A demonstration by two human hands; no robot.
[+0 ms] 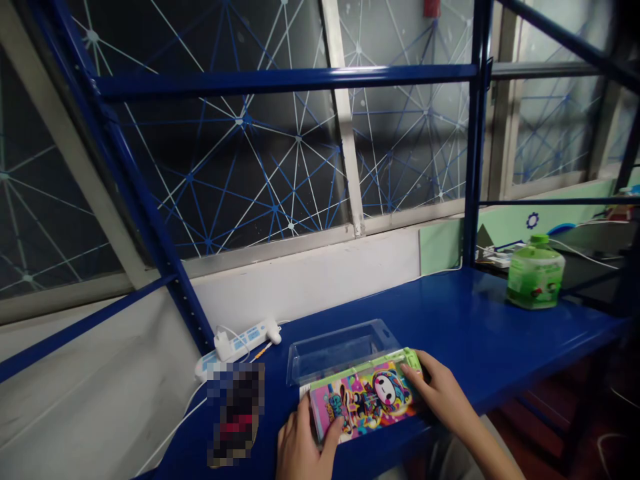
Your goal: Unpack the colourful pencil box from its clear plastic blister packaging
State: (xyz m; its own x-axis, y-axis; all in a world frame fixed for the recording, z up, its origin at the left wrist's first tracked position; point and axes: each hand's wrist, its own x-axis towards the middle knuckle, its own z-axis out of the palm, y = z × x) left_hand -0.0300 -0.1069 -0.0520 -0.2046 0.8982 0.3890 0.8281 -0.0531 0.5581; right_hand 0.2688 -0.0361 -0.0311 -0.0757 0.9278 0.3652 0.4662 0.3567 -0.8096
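Observation:
A colourful box with a cartoon figure on its face and a light green edge is tilted up over the front of the blue table. My left hand grips its left end, thumb on the printed face. At the right end my right hand holds it by the green corner, thumb over the front. Just behind the box lies a clear plastic tray with a hanging tab, partly hidden by the box.
A white power strip with plugs and cables sits at the back left, near a pixelated dark item. A green jug stands at the right on the blue table. Blue metal posts and windows rise behind.

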